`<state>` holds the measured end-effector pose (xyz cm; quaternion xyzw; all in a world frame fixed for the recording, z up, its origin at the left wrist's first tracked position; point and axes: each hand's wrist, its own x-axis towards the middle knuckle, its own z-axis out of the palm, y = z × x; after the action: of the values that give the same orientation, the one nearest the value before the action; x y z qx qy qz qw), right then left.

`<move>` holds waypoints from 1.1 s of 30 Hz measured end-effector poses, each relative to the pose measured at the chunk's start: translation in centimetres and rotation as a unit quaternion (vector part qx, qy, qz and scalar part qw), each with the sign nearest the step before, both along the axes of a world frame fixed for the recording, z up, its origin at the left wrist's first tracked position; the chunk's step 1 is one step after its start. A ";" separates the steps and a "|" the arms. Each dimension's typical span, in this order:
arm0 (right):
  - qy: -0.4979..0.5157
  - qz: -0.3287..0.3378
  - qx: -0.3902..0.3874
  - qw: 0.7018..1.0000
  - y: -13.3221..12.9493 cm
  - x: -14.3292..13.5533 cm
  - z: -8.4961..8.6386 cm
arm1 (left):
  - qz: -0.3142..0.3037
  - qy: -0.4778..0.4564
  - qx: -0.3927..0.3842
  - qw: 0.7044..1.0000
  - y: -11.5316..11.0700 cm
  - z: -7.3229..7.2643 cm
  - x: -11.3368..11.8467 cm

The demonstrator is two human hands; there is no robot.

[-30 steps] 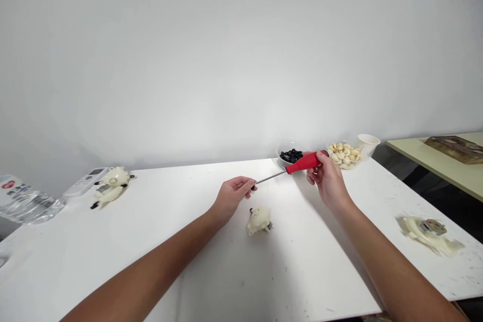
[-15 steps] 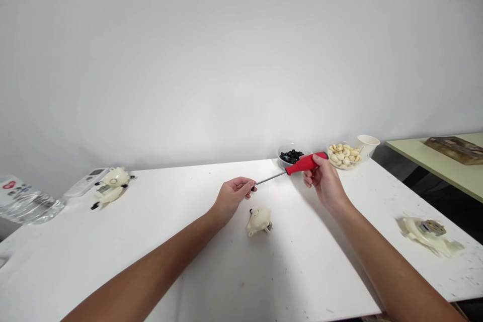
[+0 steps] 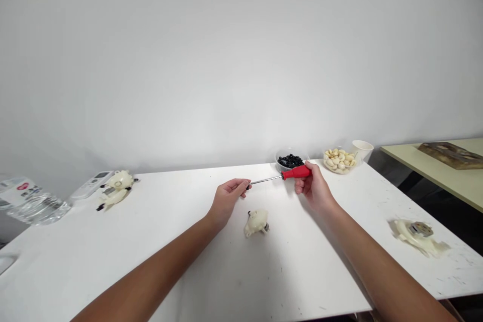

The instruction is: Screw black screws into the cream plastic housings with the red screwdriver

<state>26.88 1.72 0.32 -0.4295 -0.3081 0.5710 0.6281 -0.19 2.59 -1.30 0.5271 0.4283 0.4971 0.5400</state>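
Observation:
My right hand is closed round the red handle of a screwdriver, its metal shaft pointing left. My left hand pinches a small black piece right at the screwdriver's tip; the fingers partly hide it. Just below my left hand, a cream plastic housing with a dark peg and a metal bit at its side lies on the white table. Behind the screwdriver handle stands a clear bowl of small black parts.
Right of that bowl are a clear bowl of cream plastic pieces and a white cup. A cream part with a motor lies at the right. On the left are another cream assembly, a white remote and a water bottle.
The screwdriver has shifted left and its handle has dropped slightly, so the shaft lies flatter. My left hand keeps its pinch at the tip. The whole view has shifted a little.

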 end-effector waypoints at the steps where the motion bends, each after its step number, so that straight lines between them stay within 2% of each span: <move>1: 0.011 -0.003 -0.001 1.000 0.1 -0.1 -0.1 | -0.003 -0.002 0.000 1.000 -0.1 0.1 -0.1; 7: 0.042 -0.036 0.007 0.998 0.5 0.1 -0.7 | -0.038 0.001 0.016 0.999 -0.4 0.4 -0.1; 11: 0.032 -0.030 0.019 0.999 0.5 0.2 -0.6 | -0.025 0.009 0.017 0.999 -0.2 -0.1 -0.1; 15: 0.040 0.023 0.023 0.999 0.3 0.0 0.0 | -0.006 0.009 0.008 1.000 0.3 -0.5 -0.6; 19: 0.002 0.087 0.054 0.995 0.1 0.2 0.3 | 0.000 0.008 -0.013 1.000 0.9 -0.7 -1.0; 21: -0.043 0.078 0.059 0.994 0.0 0.3 0.2 | 0.001 0.007 -0.019 1.000 1.2 -0.7 -1.1; 25: -0.175 0.012 0.068 0.982 -0.1 0.4 -0.4 | 0.002 0.011 -0.015 1.000 1.5 -0.7 -1.4; 28: -0.221 -0.022 0.044 0.974 -0.2 0.4 -0.7 | 0.001 0.009 -0.016 1.000 1.6 -0.5 -1.7; 30: -0.205 -0.016 0.019 0.979 -0.2 0.3 -0.6 | -0.002 0.007 -0.021 1.000 1.7 -0.4 -1.7; 33: -0.123 0.037 0.022 0.992 0.0 0.2 -0.2 | -0.009 0.013 -0.023 1.000 1.7 -0.4 -1.7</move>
<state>27.06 1.69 0.10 -0.4704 -0.4111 0.5297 0.5737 -1.94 4.34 -1.71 0.5243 0.4422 0.4755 0.5509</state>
